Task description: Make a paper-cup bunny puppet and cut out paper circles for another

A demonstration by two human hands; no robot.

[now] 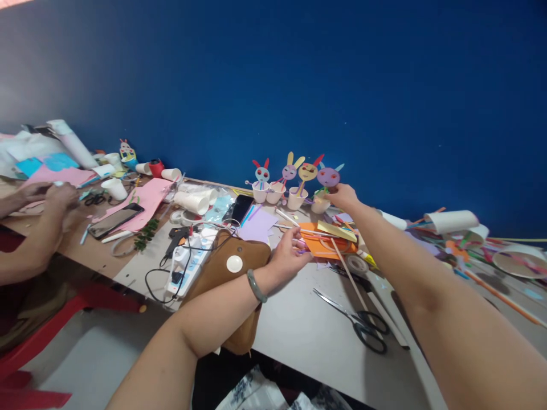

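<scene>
My right hand (343, 197) reaches to the rightmost of several paper cups by the blue wall, its fingers closed on the cup (319, 204). A purple paper rabbit face (329, 176) stands up from that cup. To its left, cups hold a yellow face with red ears (307, 171), a purple face with yellow ears (289, 172) and a light blue face with red ears (262, 174). My left hand (291, 252), with a bracelet at the wrist, hovers beside orange paper (327, 241), fingers apart, holding nothing visible.
Black-handled scissors (363, 327) lie at the front. A brown bag (243, 279), power strip (192, 262) and glue gun (174, 244) are left of centre. Another person's hands (55, 196) work at far left. Paper cups (453, 221) and straws lie right.
</scene>
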